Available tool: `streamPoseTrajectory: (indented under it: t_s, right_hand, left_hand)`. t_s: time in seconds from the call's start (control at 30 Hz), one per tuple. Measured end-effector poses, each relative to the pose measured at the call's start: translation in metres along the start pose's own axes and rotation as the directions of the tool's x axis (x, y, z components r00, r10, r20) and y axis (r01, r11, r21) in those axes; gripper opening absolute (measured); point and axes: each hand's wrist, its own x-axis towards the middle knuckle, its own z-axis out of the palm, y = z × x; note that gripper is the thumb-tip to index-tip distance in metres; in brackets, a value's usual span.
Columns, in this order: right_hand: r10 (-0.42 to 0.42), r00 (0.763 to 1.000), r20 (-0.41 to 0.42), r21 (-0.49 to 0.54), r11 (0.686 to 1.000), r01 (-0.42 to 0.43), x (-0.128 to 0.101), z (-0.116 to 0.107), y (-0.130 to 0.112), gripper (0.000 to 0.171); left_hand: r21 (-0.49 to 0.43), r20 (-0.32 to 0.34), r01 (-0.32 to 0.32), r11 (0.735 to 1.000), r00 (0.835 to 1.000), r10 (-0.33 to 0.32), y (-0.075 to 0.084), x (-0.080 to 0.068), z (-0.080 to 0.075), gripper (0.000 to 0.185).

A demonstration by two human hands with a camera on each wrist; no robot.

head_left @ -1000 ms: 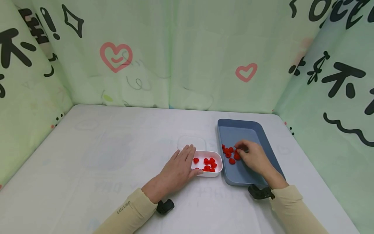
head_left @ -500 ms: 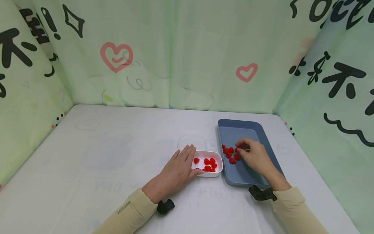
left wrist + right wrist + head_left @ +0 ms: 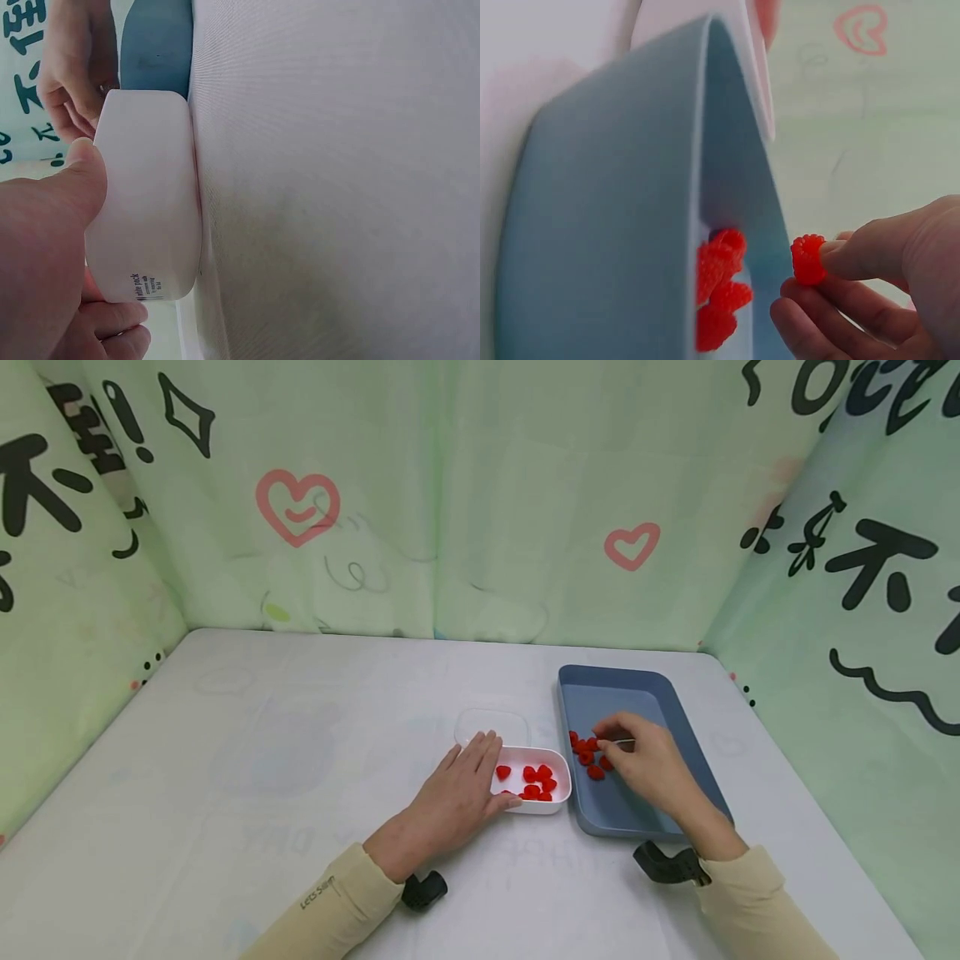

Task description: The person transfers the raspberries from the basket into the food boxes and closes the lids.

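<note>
Raspberry (image 3: 807, 259) pinched in right hand (image 3: 651, 762), over blue tray (image 3: 624, 814), left hand (image 3: 456, 795) resting straight-fingered against white box (image 3: 537, 807)

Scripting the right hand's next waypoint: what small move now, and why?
Probably carry the red, bumpy raspberry-shaped piece leftward over the white, rounded, plastic-looking box beside the blue-grey rectangular tray. The right hand pinches the piece, similar red pieces lie in the box, and the left hand rests against its left end, likely steadying it.
</note>
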Motion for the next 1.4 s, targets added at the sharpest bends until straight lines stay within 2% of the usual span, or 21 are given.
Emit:
streamPoseTrajectory:
  t_s: [0.27,0.5,0.73,1.4]
  right_hand:
    - [-0.098,0.995,-0.009,-0.003,0.995,0.098,-0.004,0.003,-0.017,0.017]
    - [-0.154,0.988,0.011,0.079,0.985,0.153,-0.007,0.008,-0.031,0.017]
    - [-0.252,0.968,0.000,0.033,0.967,0.252,-0.008,0.014,-0.039,0.021]
    - [-0.307,0.943,0.129,0.095,0.950,0.297,-0.012,0.034,-0.047,0.022]
  left_hand:
    - [-0.006,0.001,0.001,1.000,1.000,-0.001,-0.001,0.000,0.001,0.081]
    - [-0.002,-0.007,-0.007,1.000,1.000,0.007,-0.002,0.000,0.002,0.080]
    - [0.012,-0.007,-0.008,1.000,1.000,0.008,-0.002,0.000,0.001,0.081]
    - [0.005,-0.022,-0.032,0.999,0.999,0.032,-0.003,0.000,0.002,0.082]
